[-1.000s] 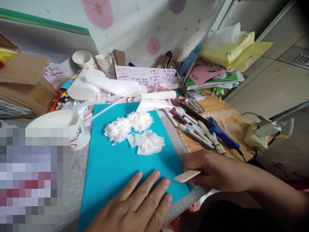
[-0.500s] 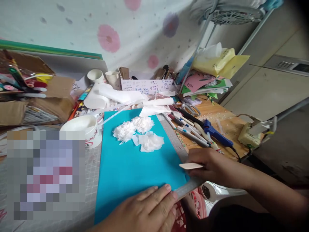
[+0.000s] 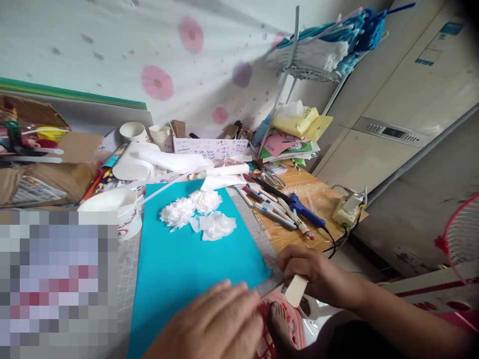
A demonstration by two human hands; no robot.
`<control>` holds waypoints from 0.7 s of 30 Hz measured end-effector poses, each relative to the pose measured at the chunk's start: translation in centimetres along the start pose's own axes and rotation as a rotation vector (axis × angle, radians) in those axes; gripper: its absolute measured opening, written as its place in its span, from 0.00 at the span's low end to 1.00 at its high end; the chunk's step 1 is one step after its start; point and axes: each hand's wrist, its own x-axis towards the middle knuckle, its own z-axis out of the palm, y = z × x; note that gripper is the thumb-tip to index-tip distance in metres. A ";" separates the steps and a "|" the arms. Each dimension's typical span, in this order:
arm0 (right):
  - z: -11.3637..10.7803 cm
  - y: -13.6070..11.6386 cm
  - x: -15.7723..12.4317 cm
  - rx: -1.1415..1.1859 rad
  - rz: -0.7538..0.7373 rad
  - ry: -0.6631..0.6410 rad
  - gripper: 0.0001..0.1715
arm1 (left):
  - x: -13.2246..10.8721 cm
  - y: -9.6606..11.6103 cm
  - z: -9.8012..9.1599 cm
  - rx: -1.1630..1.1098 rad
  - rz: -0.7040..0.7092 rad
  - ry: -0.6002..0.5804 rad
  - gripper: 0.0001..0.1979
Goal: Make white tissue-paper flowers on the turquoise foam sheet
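A sheet of blue paper (image 3: 175, 274) lies on the grey mat (image 3: 127, 279). My left hand (image 3: 209, 319) is over the sheet's near edge, fingers stretched out, palm down. Whether it presses on the paper is hard to make out. My right hand (image 3: 307, 271) is closed around a flat pale wooden stick (image 3: 297, 290), whose wide rounded end points down past the table edge. That hand is just off the sheet's near right corner. On the paper's far half are two fluffy white paper balls (image 3: 177, 212) and a looser crumpled piece of white tissue (image 3: 215, 226).
A blue glue gun (image 3: 307, 212) lies right of several pens (image 3: 275, 212). Scissors (image 3: 272, 178) lie behind them. White paper cups (image 3: 129, 219), a cardboard box (image 3: 41, 184) and a pixelated patch are on the left. A power socket (image 3: 346, 212) sits at the table's right.
The view has turned right. My right hand has shifted to the paper's corner and the stick has swung from pointing left to pointing down. My left hand appears slightly raised, its fingers blurred.
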 end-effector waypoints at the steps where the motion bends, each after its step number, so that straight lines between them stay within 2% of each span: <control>1: 0.1 0.0 -0.2 -0.016 0.000 0.010 0.10 | -0.1 -0.1 -0.4 0.113 -0.025 -0.054 0.16; 3: 0.2 0.0 -0.4 -0.039 -0.001 0.025 0.12 | -0.3 -0.4 -0.8 0.273 -0.080 -0.154 0.24; 5: 0.3 0.0 -0.5 -0.048 0.003 0.026 0.12 | -0.5 -0.6 -0.8 0.324 -0.102 -0.246 0.26; 8: 0.2 0.0 -0.7 -0.052 0.041 0.027 0.10 | -0.4 -0.6 -0.2 0.331 -0.035 -0.298 0.26; 12: -0.6 -0.4 -0.3 -0.042 0.118 0.068 0.08 | 0.0 -0.3 0.2 0.251 0.101 -0.250 0.20; 15: -0.9 -1.5 0.9 -0.012 0.114 0.081 0.12 | 0.1 -0.2 0.1 0.225 0.121 -0.199 0.16; 18: -0.2 -3.1 2.6 -0.047 0.013 0.001 0.17 | -0.1 0.0 0.1 0.204 0.123 -0.140 0.15; 21: 1.3 -4.8 4.4 -0.208 -0.028 -0.109 0.22 | -0.3 0.2 0.8 0.182 0.131 -0.078 0.13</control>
